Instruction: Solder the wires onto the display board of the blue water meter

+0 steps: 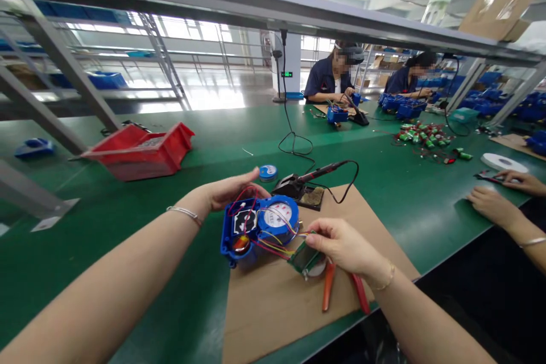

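Two hands on a blue meter housing and its wired board

Two hands work over a sheet of cardboard [294, 301] lying at the near edge of the green surface [128, 222]. The left hand [228, 190] reaches round the far side of the blue meter housing [256, 227], fingers loosely curled against its back edge, steadying it where it overhangs the cardboard's left edge. How firmly it grips cannot be told, since the housing hides the fingertips. The right hand [341, 244] is nearly closed, pinching a small green circuit board [305, 259] between thumb and fingers just to the right of the housing. Red and yellow wires [273, 242] run from the board into the housing.

Orange-handled pliers [341, 290] lie on the cardboard under the right hand, their jaws hidden by the hand and board. A soldering iron [315, 173] rests in its stand at the cardboard's far edge, with a small solder reel [268, 172] beside it. The dial face markings are too small to read. At the right edge, another person's hands [495, 205] rest on the surface, arms cut off by the frame.
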`<state>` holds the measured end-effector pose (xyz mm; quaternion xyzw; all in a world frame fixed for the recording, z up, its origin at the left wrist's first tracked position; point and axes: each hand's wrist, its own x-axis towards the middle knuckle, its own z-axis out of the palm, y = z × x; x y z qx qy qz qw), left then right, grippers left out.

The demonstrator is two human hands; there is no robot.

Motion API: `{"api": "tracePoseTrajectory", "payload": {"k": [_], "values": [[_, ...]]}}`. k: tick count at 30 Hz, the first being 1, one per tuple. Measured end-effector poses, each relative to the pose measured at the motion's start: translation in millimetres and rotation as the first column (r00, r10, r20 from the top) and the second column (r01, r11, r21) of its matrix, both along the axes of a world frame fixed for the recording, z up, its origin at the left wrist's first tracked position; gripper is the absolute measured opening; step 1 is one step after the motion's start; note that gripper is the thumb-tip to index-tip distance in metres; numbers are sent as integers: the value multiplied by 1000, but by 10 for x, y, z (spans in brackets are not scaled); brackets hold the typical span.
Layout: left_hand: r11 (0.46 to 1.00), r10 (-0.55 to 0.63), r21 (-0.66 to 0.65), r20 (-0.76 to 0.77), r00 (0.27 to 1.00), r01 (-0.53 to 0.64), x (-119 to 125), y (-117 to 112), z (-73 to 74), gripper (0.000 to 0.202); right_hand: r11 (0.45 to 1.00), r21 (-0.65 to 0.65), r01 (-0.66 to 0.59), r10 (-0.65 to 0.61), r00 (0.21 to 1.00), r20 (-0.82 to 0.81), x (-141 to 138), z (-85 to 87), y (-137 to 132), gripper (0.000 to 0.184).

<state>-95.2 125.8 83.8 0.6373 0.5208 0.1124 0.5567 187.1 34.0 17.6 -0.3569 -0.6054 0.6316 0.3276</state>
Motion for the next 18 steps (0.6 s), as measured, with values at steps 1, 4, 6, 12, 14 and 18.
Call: {"api": "tracePoseTrajectory", "payload": {"k": [1, 4, 6, 12, 14, 18], "values": [[1000, -16, -24, 13, 1000, 16, 7, 0, -5, 61, 999, -29, -31, 31, 999, -9, 15, -9, 16, 44], [996, -51, -68, 54, 997, 55, 32, -82, -1, 60, 993, -78, -91, 88, 995, -41, 72, 9, 83, 49], [997, -31, -73, 73, 997, 36, 54, -220, 0, 64, 991, -85, -103, 99, 994, -45, 111, 41, 150, 48], [956, 285, 58, 65, 956, -289, 151, -898, -171, 68, 990, -67, -126, 132, 987, 92, 211, 127, 428, 32], [891, 433, 144, 9, 901, -430, 171, -1066, -258, 72, 986, -71, -150, 158, 979, 129, 231, 152, 539, 29], [758, 626, 359, -169, 761, -544, 187, -1143, -351, 78, 973, -82, -218, 231, 946, 226, 205, 157, 783, 22]]}}
